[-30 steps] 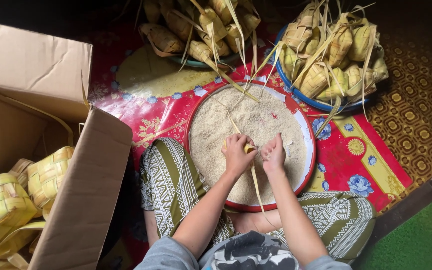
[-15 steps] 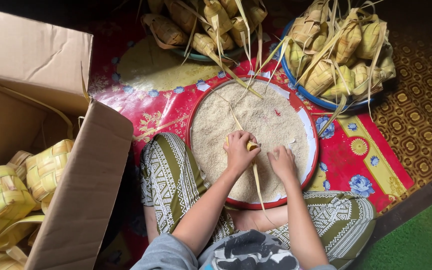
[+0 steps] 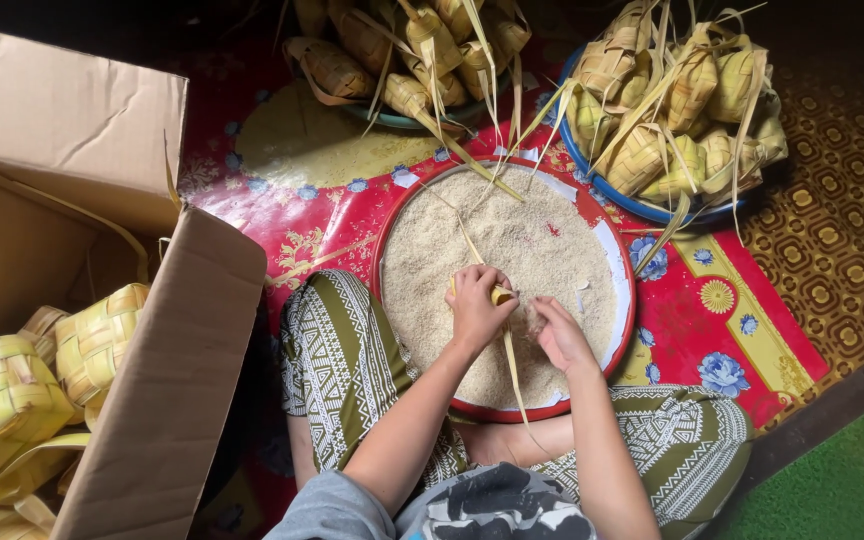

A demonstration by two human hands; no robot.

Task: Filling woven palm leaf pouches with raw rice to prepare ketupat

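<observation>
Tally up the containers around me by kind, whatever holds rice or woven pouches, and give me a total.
Round red-rimmed tray of raw rice: 1
Blue-rimmed bowls heaped with woven palm-leaf pouches: 2
Open brown cardboard box holding woven pouches: 1
Total: 4

The left hand holds a small yellow-green pouch over the tray; the right hand is beside it.

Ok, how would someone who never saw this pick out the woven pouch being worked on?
Find the round red-rimmed tray of rice on the lap. Over its near side, the left hand grips a small yellow woven pouch. Unlike the pouches heaped in bowls and the box, it is alone above the rice.
</observation>
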